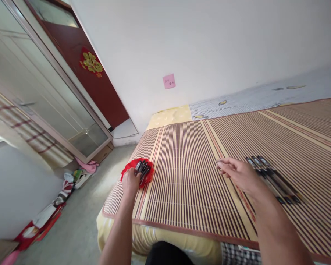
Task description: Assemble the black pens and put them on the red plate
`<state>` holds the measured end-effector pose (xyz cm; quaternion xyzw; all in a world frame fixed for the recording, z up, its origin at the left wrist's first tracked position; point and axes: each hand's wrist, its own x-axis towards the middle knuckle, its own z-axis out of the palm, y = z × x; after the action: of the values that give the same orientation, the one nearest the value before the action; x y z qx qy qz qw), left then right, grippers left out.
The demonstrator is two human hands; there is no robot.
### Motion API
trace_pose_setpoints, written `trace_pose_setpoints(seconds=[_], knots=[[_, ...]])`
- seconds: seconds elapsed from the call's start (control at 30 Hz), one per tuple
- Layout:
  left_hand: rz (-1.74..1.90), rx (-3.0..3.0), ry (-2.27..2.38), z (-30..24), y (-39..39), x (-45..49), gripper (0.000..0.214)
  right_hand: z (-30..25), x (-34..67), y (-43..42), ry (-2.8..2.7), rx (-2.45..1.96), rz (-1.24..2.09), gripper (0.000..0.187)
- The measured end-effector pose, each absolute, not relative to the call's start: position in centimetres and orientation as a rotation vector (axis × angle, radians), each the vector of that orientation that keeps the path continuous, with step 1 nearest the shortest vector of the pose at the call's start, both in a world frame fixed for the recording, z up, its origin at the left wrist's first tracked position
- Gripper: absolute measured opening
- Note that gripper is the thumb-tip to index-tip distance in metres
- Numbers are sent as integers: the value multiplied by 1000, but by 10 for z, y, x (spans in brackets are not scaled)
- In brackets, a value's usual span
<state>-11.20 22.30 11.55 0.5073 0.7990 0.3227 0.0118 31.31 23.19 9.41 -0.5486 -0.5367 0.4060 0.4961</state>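
While the left hand (131, 182) touches slim, glossy black pieces (144, 169) in a red, wavy-edged dish (126, 169) on striped bamboo matting (179, 169), its grip's closure is indeterminable. Pieces judged light, stiff, slick; pinch mid-length. Right hand (235, 172): pinching posture, contents unclear.

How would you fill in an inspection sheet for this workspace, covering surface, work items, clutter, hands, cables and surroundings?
Surface: striped slatted mat over a yellow sheet.
Work items: slim dark pieces in a red dish; dark pen-like sticks side by side near the right wrist.
Clutter: pink cloth and mixed items along the left wall.
Hands: left hand at the dish, fingers by the pieces; right hand over the mat, fingers drawn together, contents unclear.
Cables: nothing seen.
Surroundings: white wall with pink note; reddish-brown door with red-and-gold decoration.
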Motion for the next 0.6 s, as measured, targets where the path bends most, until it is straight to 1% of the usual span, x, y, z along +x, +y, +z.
trace_pose_setpoints(seconds=[0.17, 0.33, 0.4, 0.47, 0.53, 0.6], knots=[[1138, 1513, 2446, 113, 219, -110, 13, 102, 320, 225, -1359, -1397, 1003, 42], [1446, 1374, 2283, 128, 214, -100, 11, 94, 324, 231, -1337, -1342, 1002, 41], [1600, 1274, 2140, 140, 214, -87, 11, 94, 321, 232, -1326, -1329, 982, 36], [1713, 1162, 1930, 152, 217, -69, 16, 99, 314, 229, -1322, -1317, 960, 28], [1735, 1076, 1683, 160, 221, -44, 23, 107, 301, 223, -1385, -1328, 960, 21], [1701, 955, 1382, 161, 226, -13, 22, 113, 285, 216, -1542, -1375, 938, 20]])
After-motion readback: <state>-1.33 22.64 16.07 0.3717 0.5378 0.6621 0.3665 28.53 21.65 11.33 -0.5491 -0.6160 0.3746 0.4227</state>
